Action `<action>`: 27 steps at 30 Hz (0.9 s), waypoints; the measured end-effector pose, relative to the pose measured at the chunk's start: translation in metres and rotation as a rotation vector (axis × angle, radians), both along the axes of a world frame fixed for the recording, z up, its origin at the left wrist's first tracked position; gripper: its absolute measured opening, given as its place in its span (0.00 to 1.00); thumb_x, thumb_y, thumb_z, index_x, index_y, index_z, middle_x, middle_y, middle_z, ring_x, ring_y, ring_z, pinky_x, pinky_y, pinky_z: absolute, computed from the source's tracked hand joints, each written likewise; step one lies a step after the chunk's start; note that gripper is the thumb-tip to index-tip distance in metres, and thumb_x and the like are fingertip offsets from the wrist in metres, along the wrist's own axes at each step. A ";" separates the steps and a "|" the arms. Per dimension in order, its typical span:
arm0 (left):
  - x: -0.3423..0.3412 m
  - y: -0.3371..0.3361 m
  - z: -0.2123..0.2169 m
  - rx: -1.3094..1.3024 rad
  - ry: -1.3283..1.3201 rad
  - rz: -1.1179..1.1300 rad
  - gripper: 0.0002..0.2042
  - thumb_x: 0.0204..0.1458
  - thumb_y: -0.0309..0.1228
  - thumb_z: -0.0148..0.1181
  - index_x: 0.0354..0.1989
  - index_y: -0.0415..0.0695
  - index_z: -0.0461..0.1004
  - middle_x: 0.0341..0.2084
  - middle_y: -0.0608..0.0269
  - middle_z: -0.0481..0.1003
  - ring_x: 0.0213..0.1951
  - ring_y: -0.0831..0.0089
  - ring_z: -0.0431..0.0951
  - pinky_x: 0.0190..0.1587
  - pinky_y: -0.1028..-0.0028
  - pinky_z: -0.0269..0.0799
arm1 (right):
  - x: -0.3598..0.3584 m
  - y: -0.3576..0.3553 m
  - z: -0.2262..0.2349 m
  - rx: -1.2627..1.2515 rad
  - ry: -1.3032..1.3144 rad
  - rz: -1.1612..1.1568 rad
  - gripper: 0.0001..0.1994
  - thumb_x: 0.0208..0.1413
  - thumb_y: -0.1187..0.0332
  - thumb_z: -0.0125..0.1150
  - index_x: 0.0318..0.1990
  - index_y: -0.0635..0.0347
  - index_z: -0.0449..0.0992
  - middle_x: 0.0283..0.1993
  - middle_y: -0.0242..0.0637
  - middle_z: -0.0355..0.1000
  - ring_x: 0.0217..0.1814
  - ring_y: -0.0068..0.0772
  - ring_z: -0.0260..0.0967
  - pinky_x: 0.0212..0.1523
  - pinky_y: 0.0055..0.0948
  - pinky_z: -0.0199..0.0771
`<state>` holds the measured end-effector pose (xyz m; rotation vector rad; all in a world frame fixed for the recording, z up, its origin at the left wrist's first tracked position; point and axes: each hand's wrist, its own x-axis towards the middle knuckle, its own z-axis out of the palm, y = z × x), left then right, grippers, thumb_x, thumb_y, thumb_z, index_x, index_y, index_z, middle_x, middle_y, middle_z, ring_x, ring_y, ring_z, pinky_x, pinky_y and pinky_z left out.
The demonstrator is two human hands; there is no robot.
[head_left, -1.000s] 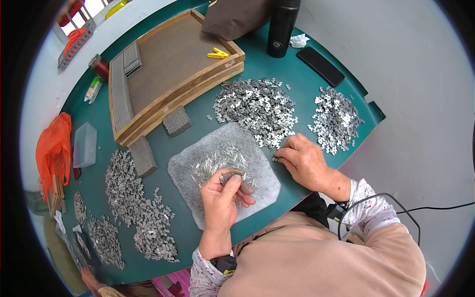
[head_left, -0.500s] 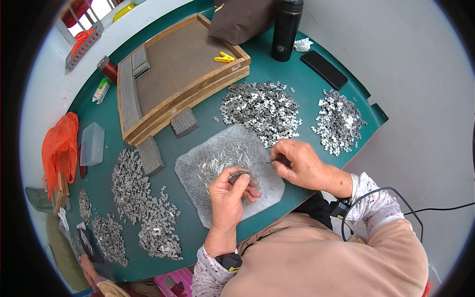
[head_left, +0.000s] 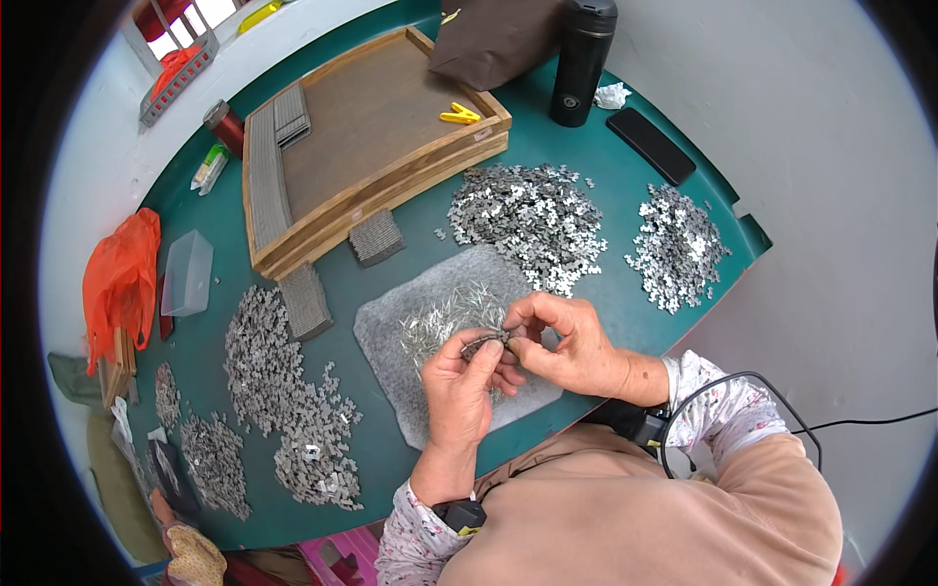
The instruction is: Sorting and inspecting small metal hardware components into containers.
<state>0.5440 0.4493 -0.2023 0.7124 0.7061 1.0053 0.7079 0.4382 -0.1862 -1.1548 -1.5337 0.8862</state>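
Right now my left hand (head_left: 459, 376) is closed around a little stack of thin metal bits (head_left: 486, 342), and my right hand (head_left: 567, 342) pinches its end with finger and thumb. The stack sits between both hands, just above the grey felt mat (head_left: 401, 322) on the green table (head_left: 625, 190). Loose shiny pins (head_left: 445, 314) lie on the mat right under my fingers. I think the stack could slip and fall apart if I squeeze too softly. The bits are so small that they might drop into the big pile of metal pieces (head_left: 528, 210) nearby and get mixed up.
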 end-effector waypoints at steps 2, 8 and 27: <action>0.000 -0.001 0.000 -0.027 -0.004 0.004 0.06 0.57 0.23 0.55 0.41 0.35 0.73 0.26 0.55 0.78 0.22 0.72 0.78 0.21 0.77 0.73 | -0.001 -0.001 0.000 0.027 -0.043 -0.008 0.09 0.47 0.77 0.58 0.38 0.64 0.72 0.25 0.33 0.71 0.25 0.20 0.70 0.26 0.22 0.71; 0.003 -0.002 0.001 0.103 0.039 0.022 0.07 0.57 0.24 0.55 0.40 0.34 0.73 0.25 0.56 0.77 0.22 0.73 0.78 0.21 0.78 0.72 | -0.002 -0.001 0.001 0.144 -0.071 -0.037 0.09 0.45 0.78 0.59 0.36 0.64 0.72 0.26 0.36 0.71 0.25 0.27 0.73 0.25 0.25 0.72; -0.001 0.003 0.007 -0.076 0.075 -0.003 0.07 0.57 0.23 0.53 0.40 0.33 0.72 0.26 0.51 0.76 0.24 0.66 0.80 0.23 0.75 0.77 | 0.039 0.013 -0.008 0.222 -0.941 -0.291 0.09 0.41 0.70 0.67 0.30 0.60 0.74 0.31 0.38 0.66 0.37 0.43 0.67 0.35 0.38 0.70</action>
